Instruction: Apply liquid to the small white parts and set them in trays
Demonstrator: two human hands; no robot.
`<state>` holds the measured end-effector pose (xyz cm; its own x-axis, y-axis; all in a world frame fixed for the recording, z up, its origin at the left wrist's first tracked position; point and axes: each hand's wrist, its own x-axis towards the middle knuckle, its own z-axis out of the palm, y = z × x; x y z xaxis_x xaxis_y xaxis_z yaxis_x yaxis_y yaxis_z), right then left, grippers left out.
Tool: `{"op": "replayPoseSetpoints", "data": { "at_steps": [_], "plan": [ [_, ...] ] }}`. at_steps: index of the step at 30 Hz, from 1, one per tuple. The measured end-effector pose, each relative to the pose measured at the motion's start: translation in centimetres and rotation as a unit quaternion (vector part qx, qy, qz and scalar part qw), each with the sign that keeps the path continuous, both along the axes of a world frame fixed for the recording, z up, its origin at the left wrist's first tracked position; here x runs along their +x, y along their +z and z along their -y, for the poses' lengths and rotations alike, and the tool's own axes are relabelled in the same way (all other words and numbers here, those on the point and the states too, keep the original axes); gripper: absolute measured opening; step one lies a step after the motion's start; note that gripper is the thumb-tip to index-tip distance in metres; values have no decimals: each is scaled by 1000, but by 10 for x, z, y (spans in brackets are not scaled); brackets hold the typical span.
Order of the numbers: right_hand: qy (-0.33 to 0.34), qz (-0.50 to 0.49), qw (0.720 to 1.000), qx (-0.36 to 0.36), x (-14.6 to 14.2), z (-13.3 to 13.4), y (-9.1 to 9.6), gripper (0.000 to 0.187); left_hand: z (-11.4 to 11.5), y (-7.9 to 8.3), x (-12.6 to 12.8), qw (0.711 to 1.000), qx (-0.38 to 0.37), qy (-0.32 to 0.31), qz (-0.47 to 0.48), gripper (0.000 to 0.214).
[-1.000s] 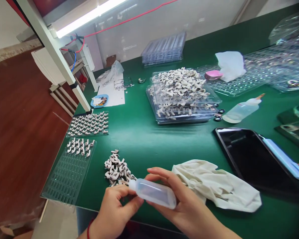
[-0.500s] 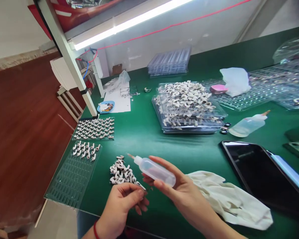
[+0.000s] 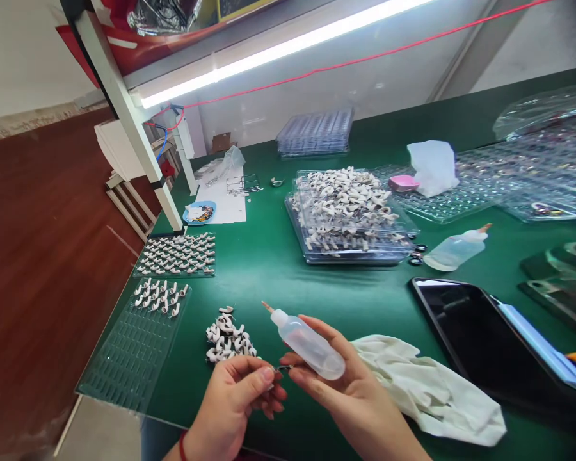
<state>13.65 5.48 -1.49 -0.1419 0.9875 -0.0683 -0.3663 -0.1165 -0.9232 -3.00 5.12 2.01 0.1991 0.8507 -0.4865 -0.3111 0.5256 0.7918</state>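
My left hand is closed in a pinch on a small part mostly hidden by the fingers; a thin dark end sticks out toward my other hand. My right hand cradles a translucent squeeze bottle, its brownish tip pointing up and to the left. The right thumb and a fingertip meet at that dark end. Just beyond the left hand lies a loose pile of white curved earphone-like shells. To the left, a clear slotted tray holds several similar shells in its far rows.
Another filled tray sits behind it. Stacked trays heaped with shells stand mid-table. A second bottle, a black phone-like device and a whitish cloth lie to the right. A shelf post rises at the left.
The right hand and bottle have shifted slightly right and down, and the bottle's tip points more upward. Right fingertips now meet the small part held in the left hand. The camera view has shifted slightly.
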Motion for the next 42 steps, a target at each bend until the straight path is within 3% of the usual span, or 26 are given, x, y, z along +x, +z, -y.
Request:
{"op": "replayPoseSetpoints", "data": {
  "at_steps": [12, 21, 28, 42],
  "plan": [
    [-83, 71, 994, 28, -5, 10, 27, 49, -1, 4, 4, 1000, 1, -10, -7, 45],
    [-59, 101, 988, 101, 4, 0, 11, 39, 2, 4, 6, 999, -27, -11, 43, 44],
    [-56, 82, 994, 49, 1, 10, 17, 48, 3, 5, 5, 998, -38, -10, 58, 41],
    [-65, 69, 994, 47, 4, 12, 19, 42, 9, 3, 1, 994, -29, -32, 102, 47]
  ]
}}
